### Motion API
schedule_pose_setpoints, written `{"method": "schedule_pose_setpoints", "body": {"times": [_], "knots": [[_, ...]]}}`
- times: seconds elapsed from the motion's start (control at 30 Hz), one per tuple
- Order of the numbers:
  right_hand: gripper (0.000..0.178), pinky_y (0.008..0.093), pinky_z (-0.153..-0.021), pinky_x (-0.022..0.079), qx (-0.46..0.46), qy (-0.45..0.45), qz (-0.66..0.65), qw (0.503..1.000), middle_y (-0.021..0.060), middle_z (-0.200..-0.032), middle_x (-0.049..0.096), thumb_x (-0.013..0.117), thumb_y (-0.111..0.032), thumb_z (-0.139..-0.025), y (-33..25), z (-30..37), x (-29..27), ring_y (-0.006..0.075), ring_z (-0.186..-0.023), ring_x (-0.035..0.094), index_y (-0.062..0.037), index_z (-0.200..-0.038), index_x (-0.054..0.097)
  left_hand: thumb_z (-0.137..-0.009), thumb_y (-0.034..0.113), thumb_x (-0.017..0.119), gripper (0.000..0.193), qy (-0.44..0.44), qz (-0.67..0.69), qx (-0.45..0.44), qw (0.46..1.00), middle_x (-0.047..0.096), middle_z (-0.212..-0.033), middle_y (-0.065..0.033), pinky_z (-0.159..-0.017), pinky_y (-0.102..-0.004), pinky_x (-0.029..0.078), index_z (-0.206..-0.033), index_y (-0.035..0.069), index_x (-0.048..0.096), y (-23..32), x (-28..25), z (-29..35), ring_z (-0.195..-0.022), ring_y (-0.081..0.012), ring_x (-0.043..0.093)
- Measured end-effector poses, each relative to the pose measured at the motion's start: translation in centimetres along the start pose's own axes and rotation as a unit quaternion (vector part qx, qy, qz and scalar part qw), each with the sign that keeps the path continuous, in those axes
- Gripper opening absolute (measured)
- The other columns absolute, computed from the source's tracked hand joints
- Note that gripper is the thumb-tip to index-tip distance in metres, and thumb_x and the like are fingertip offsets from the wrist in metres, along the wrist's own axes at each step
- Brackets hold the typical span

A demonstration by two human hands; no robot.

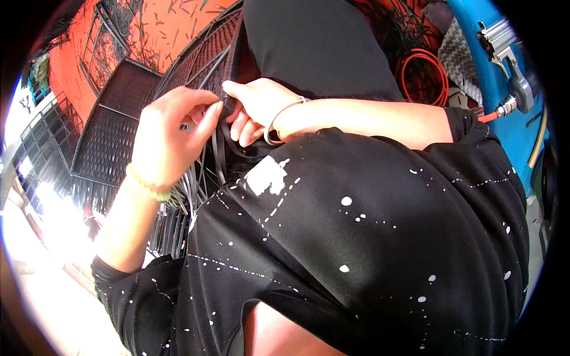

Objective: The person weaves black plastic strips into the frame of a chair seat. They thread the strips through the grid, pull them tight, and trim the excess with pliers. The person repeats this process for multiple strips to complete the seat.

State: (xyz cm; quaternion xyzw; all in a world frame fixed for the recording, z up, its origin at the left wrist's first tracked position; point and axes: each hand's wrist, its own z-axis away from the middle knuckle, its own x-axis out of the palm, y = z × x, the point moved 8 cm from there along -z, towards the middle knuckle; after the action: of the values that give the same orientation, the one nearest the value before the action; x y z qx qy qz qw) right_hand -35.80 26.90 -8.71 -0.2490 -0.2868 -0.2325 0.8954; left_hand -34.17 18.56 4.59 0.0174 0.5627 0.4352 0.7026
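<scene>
1. We look down on a red floor [178, 24] strewn with short dark offcuts; a blue surface [515, 139] curves along the right;
2. the dark woven piece [193, 66], the thing in hand, lies upper left of centre, tilted beside our black-trousered leg [314, 47]; its visible face shows a dense weave;
3. just left of it we see a second woven panel [113, 127], framed and likewise closely woven;
4. our left hand [172, 127] bends in at the piece's near end, thumb and forefinger drawn together; we cannot tell whether a strip is caught between them;
5. our right hand [255, 107] grips that same end, thumb on top, other fingers curled below;
6. loose strips [218, 151] hang under the hands; from these we judge the broad weave largely done, the near end still unfinished; how much remains there we cannot tell, since our fingers cover it.
</scene>
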Motion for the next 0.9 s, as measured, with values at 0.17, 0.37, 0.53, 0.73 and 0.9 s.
{"method": "schedule_pose_setpoints", "body": {"times": [0.17,0.37,0.53,0.73,0.9], "knots": [[0.054,0.0308,-0.05,0.051,-0.004,-0.009,-0.013,1.0,0.0179,-0.066,0.064,0.041,-0.043,-0.101,0.0,-0.1,0.2,0.0227,-0.049,0.061,0.0047,-0.082,0.058,-0.096,0.005,0.055,0.02,-0.041,0.231,-0.139,0.962,0.065,-0.098,-0.0086,-0.074,-0.0225,0.051,-0.108,-0.007,0.065,-3.8,0.2,1.9,-0.082,-0.0096,0.063],[0.052,0.0304,-0.051,0.051,-0.016,-0.004,-0.026,1.0,0.0179,-0.067,0.065,0.042,-0.043,-0.1,-0.2,0.2,0.4,0.0218,-0.049,0.06,0.0032,-0.081,0.058,-0.077,-0.005,0.068,0.027,-0.044,0.069,0.105,0.991,0.068,-0.094,-0.0106,-0.077,-0.0276,0.053,-0.102,0.003,0.071,-2.9,-0.1,0.2,-0.086,-0.0214,0.067],[0.053,0.0304,-0.053,0.052,-0.009,-0.019,-0.022,1.0,0.0168,-0.067,0.064,0.042,-0.044,-0.1,0.0,0.2,0.2,0.0219,-0.05,0.061,0.0034,-0.082,0.058,-0.075,-0.006,0.069,0.027,0.017,0.054,0.149,0.987,0.068,-0.091,-0.0103,-0.074,-0.0283,0.053,-0.101,0.002,0.071,-3.2,0.4,0.7,-0.083,-0.0211,0.067],[0.055,0.0309,-0.055,0.052,-0.043,-0.027,-0.024,0.998,0.0158,-0.066,0.064,0.041,-0.046,-0.1,-0.3,0.6,-0.3,0.0228,-0.052,0.062,0.0035,-0.083,0.058,-0.073,-0.008,0.07,0.026,0.029,0.093,0.161,0.982,0.067,-0.089,-0.0104,-0.071,-0.0281,0.053,-0.098,0.001,0.071,-3.1,0.8,0.1,-0.08,-0.0209,0.066],[0.056,0.0308,-0.054,0.052,-0.035,-0.05,-0.02,0.998,0.0158,-0.066,0.064,0.041,-0.047,-0.1,-0.3,0.6,0.0,0.0232,-0.052,0.063,0.0035,-0.083,0.058,-0.073,-0.007,0.07,0.025,0.04,0.048,0.16,0.985,0.065,-0.085,-0.0102,-0.067,-0.0286,0.053,-0.096,0.001,0.07,-2.4,0.5,0.9,-0.077,-0.0219,0.065]]}}
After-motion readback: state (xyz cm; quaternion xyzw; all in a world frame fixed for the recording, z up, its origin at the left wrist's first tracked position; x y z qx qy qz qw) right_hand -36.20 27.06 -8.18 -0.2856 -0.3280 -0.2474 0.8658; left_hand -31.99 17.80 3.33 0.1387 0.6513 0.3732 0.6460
